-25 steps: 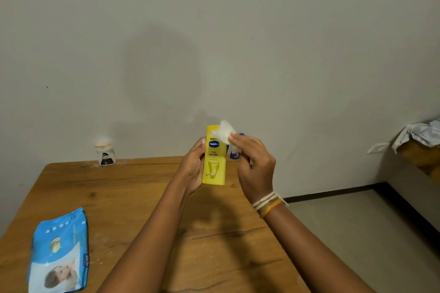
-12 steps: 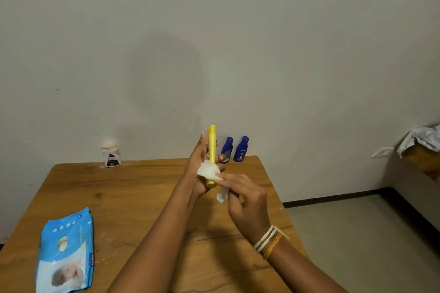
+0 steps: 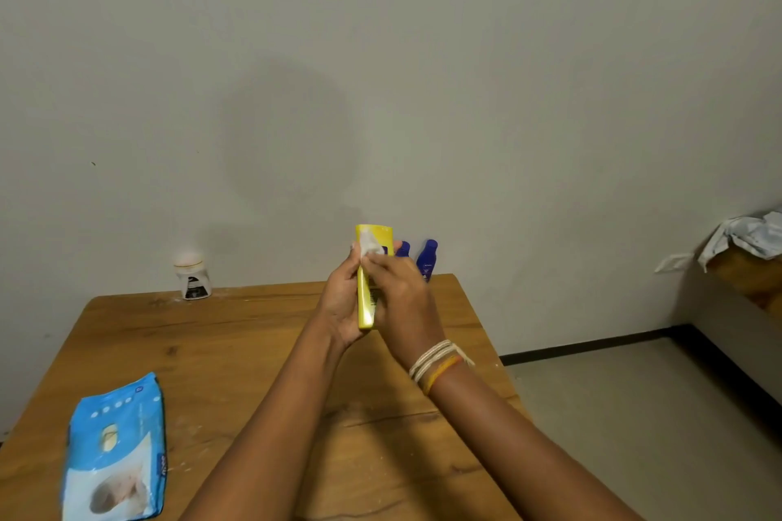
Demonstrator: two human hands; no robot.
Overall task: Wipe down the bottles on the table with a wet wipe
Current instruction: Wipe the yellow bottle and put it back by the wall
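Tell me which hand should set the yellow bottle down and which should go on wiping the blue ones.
Left hand for setting down: it grips the yellow bottle. The right hand pinches the wet wipe and is nearer the two blue bottles at the table's far edge, so it probably suits wiping.

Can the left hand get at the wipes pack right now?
Probably not yet: the left hand grips the yellow bottle. The wipes pack lies in the open on its side of the table.

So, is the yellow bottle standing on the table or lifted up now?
Lifted. The left hand grips the yellow bottle upright above the table, while the right hand presses the wet wipe near its top.
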